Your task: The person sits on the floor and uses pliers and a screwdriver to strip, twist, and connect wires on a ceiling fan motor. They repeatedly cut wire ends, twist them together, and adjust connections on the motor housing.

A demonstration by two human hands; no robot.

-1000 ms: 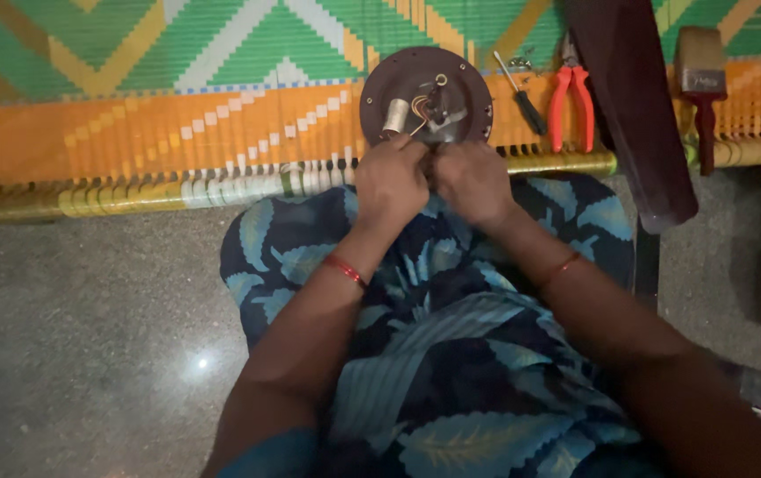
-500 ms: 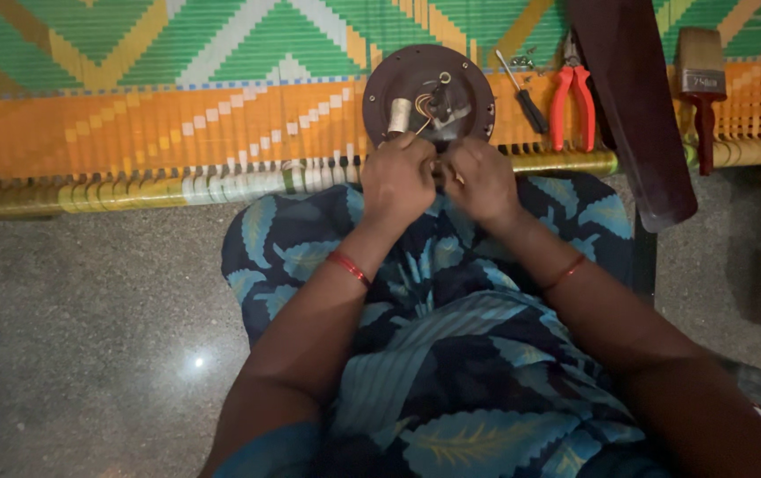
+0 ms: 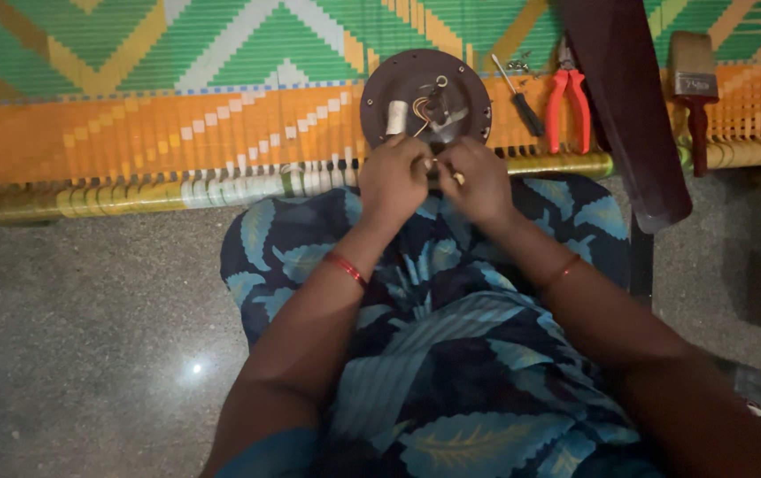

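Note:
A round dark brown motor plate (image 3: 464, 84) lies on the woven cot, with a white cylinder (image 3: 396, 117), a metal part and thin wires on it. My left hand (image 3: 391, 180) and my right hand (image 3: 479, 181) meet just below the plate's near edge. Their fingertips pinch the wire ends (image 3: 433, 165) that come off the plate. What lies between the fingers is mostly hidden.
A woven cot of green, yellow and orange bands (image 3: 177, 106) spans the top. On it lie a screwdriver (image 3: 517, 91), red-handled pliers (image 3: 567, 97) and a paintbrush (image 3: 694, 88). A dark brown blade (image 3: 633, 115) leans across at right. Grey stone floor (image 3: 88, 336) lies to the left.
Both hands have stayed together at the plate's near edge, with small finger movements on the wires. The view shifted slightly.

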